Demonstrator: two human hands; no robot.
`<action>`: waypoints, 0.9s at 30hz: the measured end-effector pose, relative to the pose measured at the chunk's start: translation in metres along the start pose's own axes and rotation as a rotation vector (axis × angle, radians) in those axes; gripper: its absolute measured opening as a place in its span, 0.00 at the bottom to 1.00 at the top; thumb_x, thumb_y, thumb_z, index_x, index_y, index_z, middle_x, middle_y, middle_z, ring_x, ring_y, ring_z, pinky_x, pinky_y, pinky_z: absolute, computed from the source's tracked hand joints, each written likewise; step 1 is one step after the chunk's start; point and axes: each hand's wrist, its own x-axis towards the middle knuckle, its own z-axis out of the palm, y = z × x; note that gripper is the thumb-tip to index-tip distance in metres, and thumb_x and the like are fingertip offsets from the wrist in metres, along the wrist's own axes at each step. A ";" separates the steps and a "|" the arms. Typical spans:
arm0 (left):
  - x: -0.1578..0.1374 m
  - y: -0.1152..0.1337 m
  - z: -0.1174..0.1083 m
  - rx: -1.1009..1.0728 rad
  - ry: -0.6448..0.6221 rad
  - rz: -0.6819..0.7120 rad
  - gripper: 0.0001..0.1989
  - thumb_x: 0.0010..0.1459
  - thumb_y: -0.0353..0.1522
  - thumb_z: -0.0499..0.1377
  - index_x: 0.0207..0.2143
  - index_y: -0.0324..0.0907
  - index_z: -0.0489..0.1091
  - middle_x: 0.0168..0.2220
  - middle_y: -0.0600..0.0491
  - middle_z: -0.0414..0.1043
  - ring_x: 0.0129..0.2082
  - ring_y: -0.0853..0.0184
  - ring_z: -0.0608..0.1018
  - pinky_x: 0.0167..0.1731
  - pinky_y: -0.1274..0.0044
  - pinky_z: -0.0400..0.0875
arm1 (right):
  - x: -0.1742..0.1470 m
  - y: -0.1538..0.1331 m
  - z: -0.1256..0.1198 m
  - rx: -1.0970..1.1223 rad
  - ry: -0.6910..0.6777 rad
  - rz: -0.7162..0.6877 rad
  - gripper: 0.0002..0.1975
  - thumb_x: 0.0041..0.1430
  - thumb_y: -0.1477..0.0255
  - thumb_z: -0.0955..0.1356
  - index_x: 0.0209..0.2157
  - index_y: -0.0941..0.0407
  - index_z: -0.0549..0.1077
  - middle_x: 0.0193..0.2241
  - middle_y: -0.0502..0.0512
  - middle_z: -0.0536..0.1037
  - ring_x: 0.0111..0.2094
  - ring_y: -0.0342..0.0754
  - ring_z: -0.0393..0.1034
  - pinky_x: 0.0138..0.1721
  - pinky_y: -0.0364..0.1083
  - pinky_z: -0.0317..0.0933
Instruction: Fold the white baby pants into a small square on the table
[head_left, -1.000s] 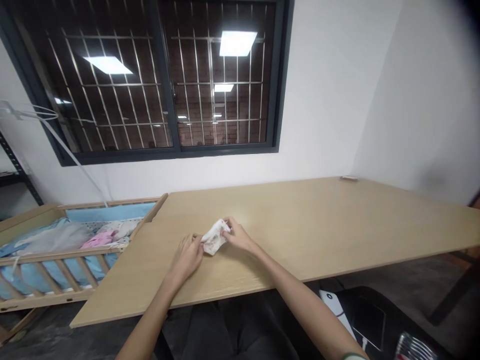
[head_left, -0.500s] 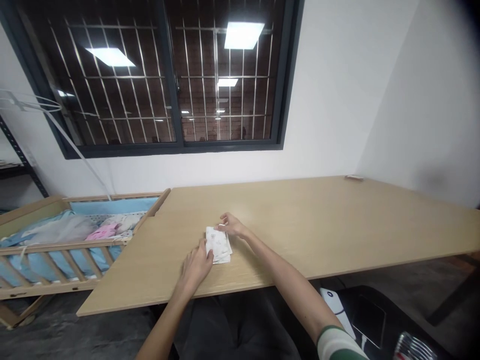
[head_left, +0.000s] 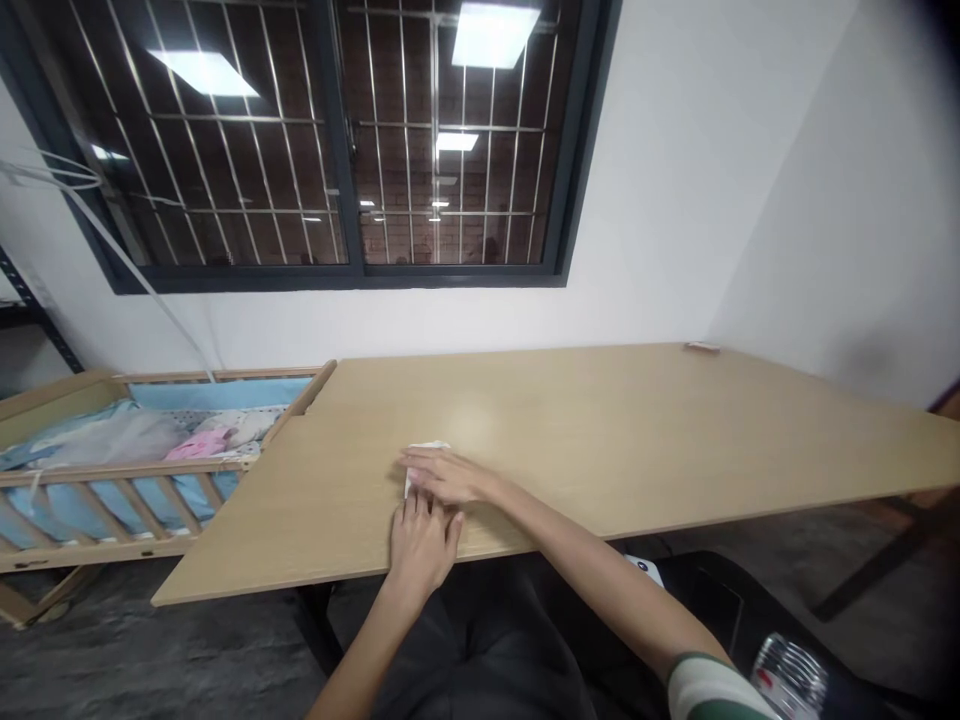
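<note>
A small folded white cloth (head_left: 430,444) with a faint print lies on the wooden table (head_left: 570,430) near its front edge. Most of it is covered by my hands; only its far edge and a strip on the left show. My right hand (head_left: 448,475) rests flat across the cloth, fingers stretched to the left. Just in front of it, my left hand (head_left: 424,540) lies palm down with its fingers extended onto the cloth's near part. The fingertips of the left hand touch or nearly touch the right hand.
A wooden crib (head_left: 97,545) with blue lining stands against the table's left side, holding pink and white fabrics. At the table's far right lies a small flat item (head_left: 702,347). Below the front edge on the right are a clear plastic bottle (head_left: 789,680) and a white device (head_left: 645,568).
My right hand has come down flat over the cloth, covering most of it. The left hand has shifted right and flattened onto the near part. The view has tilted slightly down.
</note>
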 end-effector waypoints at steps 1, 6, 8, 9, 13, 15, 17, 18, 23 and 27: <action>-0.001 0.001 0.002 0.012 -0.005 -0.003 0.26 0.69 0.41 0.49 0.61 0.32 0.67 0.60 0.32 0.68 0.61 0.45 0.68 0.54 0.60 0.66 | -0.003 -0.006 0.001 0.009 -0.043 -0.032 0.27 0.75 0.57 0.55 0.66 0.54 0.65 0.68 0.58 0.62 0.71 0.52 0.49 0.70 0.53 0.41; -0.003 -0.002 0.003 0.028 0.004 0.016 0.26 0.69 0.40 0.49 0.59 0.30 0.70 0.55 0.32 0.73 0.57 0.46 0.73 0.55 0.59 0.67 | -0.011 -0.009 0.010 0.033 -0.175 -0.010 0.27 0.75 0.56 0.55 0.68 0.51 0.63 0.70 0.54 0.57 0.72 0.52 0.44 0.71 0.53 0.36; -0.004 -0.003 0.003 0.025 0.020 0.023 0.26 0.69 0.40 0.49 0.57 0.30 0.72 0.55 0.31 0.73 0.57 0.46 0.72 0.56 0.59 0.66 | -0.012 -0.001 0.011 0.035 -0.197 0.043 0.27 0.75 0.56 0.55 0.68 0.51 0.62 0.70 0.53 0.56 0.72 0.52 0.43 0.71 0.53 0.35; -0.004 -0.003 0.003 0.020 0.028 0.023 0.26 0.70 0.41 0.49 0.56 0.29 0.72 0.56 0.31 0.72 0.59 0.46 0.71 0.57 0.59 0.66 | -0.012 0.004 0.011 0.036 -0.200 0.064 0.28 0.75 0.56 0.55 0.69 0.51 0.61 0.70 0.53 0.56 0.72 0.52 0.43 0.71 0.53 0.34; -0.004 -0.003 0.005 -0.006 0.019 0.017 0.27 0.70 0.41 0.48 0.58 0.30 0.70 0.59 0.31 0.70 0.63 0.46 0.68 0.57 0.59 0.66 | -0.011 0.026 0.011 0.011 -0.199 0.084 0.30 0.74 0.54 0.54 0.70 0.51 0.56 0.72 0.54 0.51 0.73 0.51 0.40 0.72 0.53 0.31; -0.005 -0.003 0.006 -0.011 0.001 0.011 0.27 0.70 0.41 0.48 0.59 0.31 0.69 0.60 0.32 0.69 0.64 0.46 0.67 0.58 0.58 0.66 | -0.008 0.039 0.010 -0.015 -0.194 0.079 0.31 0.74 0.53 0.53 0.71 0.50 0.54 0.72 0.53 0.48 0.73 0.52 0.37 0.71 0.53 0.29; -0.005 -0.004 0.007 -0.021 -0.008 -0.002 0.27 0.70 0.42 0.49 0.61 0.32 0.67 0.62 0.33 0.67 0.65 0.46 0.65 0.59 0.58 0.65 | -0.002 0.052 0.009 -0.044 -0.188 0.092 0.32 0.74 0.52 0.52 0.72 0.50 0.52 0.73 0.52 0.46 0.73 0.51 0.35 0.71 0.53 0.27; -0.005 -0.004 0.008 -0.027 -0.011 -0.011 0.27 0.70 0.42 0.49 0.62 0.33 0.67 0.63 0.33 0.66 0.66 0.46 0.65 0.59 0.58 0.65 | 0.001 0.059 0.008 -0.060 -0.185 0.112 0.32 0.74 0.51 0.52 0.72 0.50 0.50 0.73 0.52 0.45 0.74 0.51 0.34 0.71 0.53 0.26; -0.006 -0.002 0.010 -0.039 -0.029 -0.030 0.27 0.69 0.41 0.49 0.63 0.34 0.65 0.65 0.35 0.64 0.66 0.48 0.64 0.61 0.59 0.63 | 0.013 0.091 0.005 -0.071 -0.137 0.251 0.35 0.73 0.51 0.50 0.72 0.55 0.49 0.73 0.55 0.46 0.74 0.51 0.33 0.71 0.53 0.25; -0.002 -0.007 0.006 -0.087 -0.048 -0.023 0.27 0.70 0.41 0.48 0.64 0.34 0.65 0.65 0.35 0.64 0.66 0.47 0.65 0.61 0.58 0.62 | 0.012 0.102 0.015 0.022 -0.032 0.254 0.36 0.71 0.49 0.52 0.71 0.54 0.55 0.72 0.55 0.49 0.73 0.53 0.37 0.71 0.53 0.28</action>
